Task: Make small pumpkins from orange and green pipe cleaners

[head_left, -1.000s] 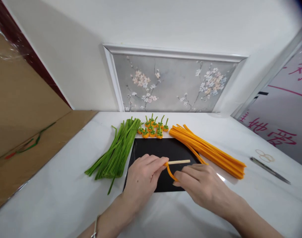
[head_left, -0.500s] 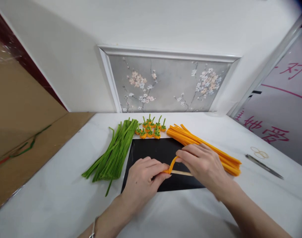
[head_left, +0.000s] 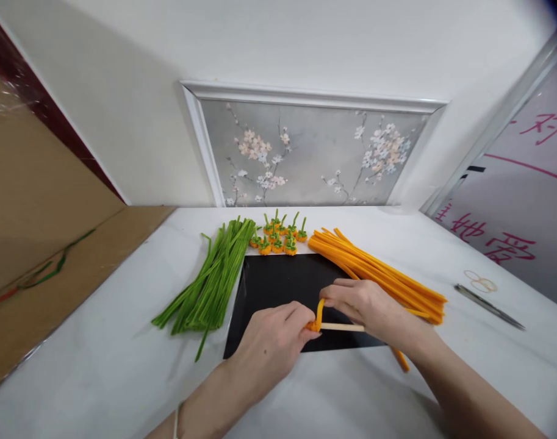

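My left hand (head_left: 276, 338) is closed around one end of a thin wooden stick (head_left: 342, 327), where an orange pipe cleaner (head_left: 319, 313) is coiled on it. Fingers of my right hand (head_left: 367, 305) pinch the pipe cleaner and hold it raised off the stick. Its loose tail comes out below my right wrist, over the table. Both hands are above a black mat (head_left: 278, 277). The stick's far end is hidden by my right hand, and most of the coil is covered by my left fingers.
Green pipe cleaners (head_left: 212, 280) lie in a bundle on the left, orange ones (head_left: 379, 265) on the right. Several small orange-and-green pumpkins (head_left: 278, 235) stand behind the mat. Tweezers (head_left: 488, 306) and rubber bands (head_left: 479, 281) lie far right. Cardboard (head_left: 53, 274) borders the left side.
My right hand has moved down and slightly left, pulling the pipe cleaner more upright near the stick. Its loose tail now shows below the wrist. My left hand has shifted slightly right and down.
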Motion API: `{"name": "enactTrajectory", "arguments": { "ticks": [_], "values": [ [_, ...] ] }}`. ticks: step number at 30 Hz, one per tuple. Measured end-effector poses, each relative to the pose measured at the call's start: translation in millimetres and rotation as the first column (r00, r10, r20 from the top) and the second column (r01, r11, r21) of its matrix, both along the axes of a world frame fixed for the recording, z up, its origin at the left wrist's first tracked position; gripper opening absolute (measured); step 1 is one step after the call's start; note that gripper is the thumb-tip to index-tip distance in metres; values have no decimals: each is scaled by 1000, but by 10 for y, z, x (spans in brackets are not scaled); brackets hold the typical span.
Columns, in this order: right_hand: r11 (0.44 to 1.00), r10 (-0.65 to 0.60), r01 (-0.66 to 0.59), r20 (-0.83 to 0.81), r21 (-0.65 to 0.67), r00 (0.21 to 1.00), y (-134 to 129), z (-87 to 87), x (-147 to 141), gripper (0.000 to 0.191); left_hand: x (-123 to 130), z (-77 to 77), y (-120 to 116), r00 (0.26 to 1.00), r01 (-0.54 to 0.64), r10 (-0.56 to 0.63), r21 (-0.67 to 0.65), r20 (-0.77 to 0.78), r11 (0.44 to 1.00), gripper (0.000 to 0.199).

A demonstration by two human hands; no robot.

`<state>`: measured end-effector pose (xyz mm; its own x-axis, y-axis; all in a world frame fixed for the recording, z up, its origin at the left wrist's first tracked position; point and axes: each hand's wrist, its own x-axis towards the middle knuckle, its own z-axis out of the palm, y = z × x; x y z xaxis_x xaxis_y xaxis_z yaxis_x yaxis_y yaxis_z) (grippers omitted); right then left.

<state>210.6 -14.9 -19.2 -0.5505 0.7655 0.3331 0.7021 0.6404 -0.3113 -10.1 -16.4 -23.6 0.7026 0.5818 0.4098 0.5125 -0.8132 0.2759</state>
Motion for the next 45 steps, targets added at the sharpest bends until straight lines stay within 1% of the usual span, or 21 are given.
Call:
{"name": "enactTrajectory", "arguments": {
  "ticks": [2, 3, 4, 6, 7, 11, 14, 16, 20, 23, 25, 27, 28, 30, 32, 34, 37, 39, 40, 42, 45],
  "values": [
    [998, 31, -29, 28, -57, 999, -10, -11, -18, 22, 0, 13, -4, 999, -19, 19, -13, 35, 1000, 7],
    [996, 41, -37, 47, -77, 998, -21, -17, -32, 20, 0, 24, -4, 998, -42, 43, -20, 48, 999, 3],
    [995, 50, -44, 64, -87, 997, -35, -24, -49, 20, -2, 34, -2, 996, -64, 65, -24, 61, 998, 5],
    [995, 53, -44, 91, -93, 994, -76, -34, -89, 21, -11, 45, 6, 993, -81, 82, -12, 86, 997, 18],
    [995, 43, -34, 103, -92, 994, -102, -37, -110, 21, -18, 44, 11, 992, -75, 74, 4, 99, 997, 21],
    [993, -16, 36, 184, -108, 983, -226, -30, -187, 14, -44, 11, 33, 990, -54, 48, 44, 132, 998, 23],
    [995, 1, 23, 234, -99, 972, -327, 0, -236, 8, -54, -19, 50, 988, -90, 84, 44, 127, 995, 27],
    [997, 8, 14, 264, -81, 965, -387, 28, -263, 10, -60, -32, 60, 989, -105, 99, 48, 113, 993, 28],
    [999, 35, -40, 265, 11, 964, -448, 81, -286, 18, -69, -32, 69, 991, -118, 114, 56, 68, 991, 28],
    [988, 33, -64, 208, 144, 978, -427, 109, -267, 27, -67, -18, 68, 992, -125, 124, 47, 17, 991, 27],
    [968, -5, -29, 137, 249, 991, -390, 128, -240, 34, -62, -9, 67, 993, -119, 120, 39, -10, 992, 26],
    [954, -53, 36, 48, 296, 997, -343, 146, -202, 35, -54, -5, 67, 995, -99, 99, 27, -14, 995, 25],
    [954, -72, 69, -1, 290, 997, -317, 152, -180, 33, -50, -3, 67, 996, -84, 85, 20, -7, 996, 23],
    [965, -99, 119, -97, 233, 990, -258, 154, -132, 29, -41, 0, 64, 998, -61, 61, 10, 15, 998, 18],
    [979, -114, 141, -178, 148, 977, -190, 135, -82, 26, -31, 6, 56, 999, -43, 43, 12, 30, 999, 12],
    [989, -120, 134, -215, 55, 969, -118, 99, -33, 24, -19, 14, 43, 999, -24, 23, 30, 35, 999, 7],
    [994, -93, 83, -186, -64, 978, -38, 45, 23, 23, -3, 25, 19, 999, -2, 0, 54, 36, 999, 11],
    [992, -52, 36, -133, -120, 990, -19, 29, 32, 24, 3, 26, 6, 998, -20, 16, 64, 53, 998, 10],
    [990, -34, 19, -104, -143, 994, -22, 29, 25, 25, 3, 24, 1, 997, -35, 31, 68, 66, 997, 13],
    [983, -26, 17, -47, -182, 999, -43, 32, -11, 28, -2, 16, -2, 994, -61, 54, 72, 91, 996, 20],
    [972, -15, 15, 3, -235, 1000, -97, 14, -94, 28, -16, -2, 3, 992, -41, 33, 61, 122, 997, 22]
  ]
}}
